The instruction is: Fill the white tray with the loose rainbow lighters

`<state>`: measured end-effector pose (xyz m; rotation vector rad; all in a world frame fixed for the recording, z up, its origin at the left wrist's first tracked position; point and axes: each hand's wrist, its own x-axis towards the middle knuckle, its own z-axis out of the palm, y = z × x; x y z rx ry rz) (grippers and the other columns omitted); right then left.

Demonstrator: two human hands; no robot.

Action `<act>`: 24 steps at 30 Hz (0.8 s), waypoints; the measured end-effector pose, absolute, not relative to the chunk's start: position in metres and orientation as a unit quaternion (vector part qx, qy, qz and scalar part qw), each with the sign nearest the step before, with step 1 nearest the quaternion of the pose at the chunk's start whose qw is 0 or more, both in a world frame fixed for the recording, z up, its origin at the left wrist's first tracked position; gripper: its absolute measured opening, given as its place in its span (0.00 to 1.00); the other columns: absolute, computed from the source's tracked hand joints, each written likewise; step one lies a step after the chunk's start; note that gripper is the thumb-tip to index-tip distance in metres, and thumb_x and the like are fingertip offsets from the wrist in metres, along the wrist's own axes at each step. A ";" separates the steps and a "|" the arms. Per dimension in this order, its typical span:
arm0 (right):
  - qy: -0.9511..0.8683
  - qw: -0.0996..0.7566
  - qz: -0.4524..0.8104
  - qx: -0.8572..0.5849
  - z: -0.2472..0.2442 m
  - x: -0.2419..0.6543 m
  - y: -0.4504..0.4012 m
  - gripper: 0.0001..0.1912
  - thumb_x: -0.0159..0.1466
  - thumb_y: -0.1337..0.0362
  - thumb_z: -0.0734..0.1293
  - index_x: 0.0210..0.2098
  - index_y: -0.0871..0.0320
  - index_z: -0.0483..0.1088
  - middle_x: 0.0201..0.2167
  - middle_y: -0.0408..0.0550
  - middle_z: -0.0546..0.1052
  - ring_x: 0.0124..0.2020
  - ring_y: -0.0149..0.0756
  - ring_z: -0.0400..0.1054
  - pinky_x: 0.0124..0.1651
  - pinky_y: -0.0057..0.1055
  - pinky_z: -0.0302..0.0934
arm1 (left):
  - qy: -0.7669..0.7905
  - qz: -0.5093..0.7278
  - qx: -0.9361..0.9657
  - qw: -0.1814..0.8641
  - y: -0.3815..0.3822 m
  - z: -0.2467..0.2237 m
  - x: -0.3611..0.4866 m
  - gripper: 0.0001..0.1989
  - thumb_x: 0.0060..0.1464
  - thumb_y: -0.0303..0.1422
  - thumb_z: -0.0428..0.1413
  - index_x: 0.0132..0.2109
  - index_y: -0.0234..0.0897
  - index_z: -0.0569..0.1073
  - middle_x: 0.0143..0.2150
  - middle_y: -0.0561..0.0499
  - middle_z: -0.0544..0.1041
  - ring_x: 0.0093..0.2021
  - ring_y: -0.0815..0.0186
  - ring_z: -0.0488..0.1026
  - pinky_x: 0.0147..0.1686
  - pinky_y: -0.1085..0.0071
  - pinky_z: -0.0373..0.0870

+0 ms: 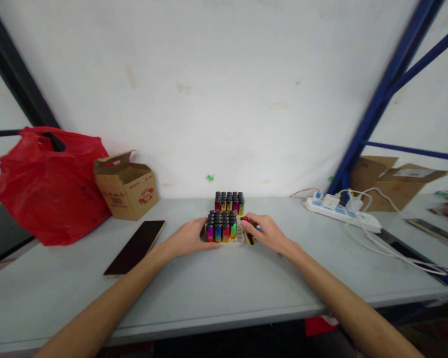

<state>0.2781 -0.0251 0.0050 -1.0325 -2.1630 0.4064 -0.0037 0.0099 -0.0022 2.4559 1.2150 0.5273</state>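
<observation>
Colourful lighters (218, 232) with black tops stand upright in rows in a white tray (240, 243). Empty slots show along the tray's right side. My left hand (189, 237) is wrapped round the tray's left end, its thumb along the front and its other fingers partly hidden. At the right end, my right hand (264, 231) is closed on a few lighters (250, 238); bits of red, yellow and blue show by its fingers, and their exact number is hidden. Just behind stands a second block of upright lighters (229, 203).
On the left are a dark-screened phone (137, 247), an open cardboard box (129, 186) and a red plastic bag (56, 184). To the right, a white power strip (343, 214) with plugs and loose cables lies near a blue metal post (373, 109) and another carton (386, 184).
</observation>
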 end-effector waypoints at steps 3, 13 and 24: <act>-0.833 0.339 0.197 -0.390 0.004 0.277 -0.025 0.19 0.74 0.49 0.59 0.38 0.57 0.70 0.25 0.42 0.74 0.27 0.32 0.68 0.34 0.27 0.58 | 0.426 0.185 0.868 0.175 0.010 -0.002 -0.004 0.35 0.47 0.55 0.64 0.57 0.41 0.74 0.55 0.46 0.80 0.52 0.51 0.78 0.51 0.62 0.73; -0.878 0.295 0.146 -0.348 -0.003 0.270 -0.020 0.18 0.75 0.49 0.57 0.43 0.56 0.70 0.33 0.47 0.78 0.32 0.37 0.71 0.37 0.29 0.61 | 0.424 0.186 0.866 0.186 0.005 0.004 -0.002 0.32 0.48 0.51 0.64 0.57 0.40 0.74 0.56 0.46 0.80 0.53 0.50 0.77 0.51 0.62 0.74; -0.880 0.269 0.190 -0.341 0.008 0.273 -0.025 0.16 0.74 0.51 0.59 0.40 0.55 0.70 0.28 0.44 0.75 0.28 0.35 0.67 0.32 0.28 0.55 | 0.421 0.195 0.867 0.183 0.005 0.004 -0.002 0.32 0.48 0.49 0.65 0.57 0.41 0.74 0.56 0.48 0.80 0.53 0.51 0.77 0.54 0.62 0.72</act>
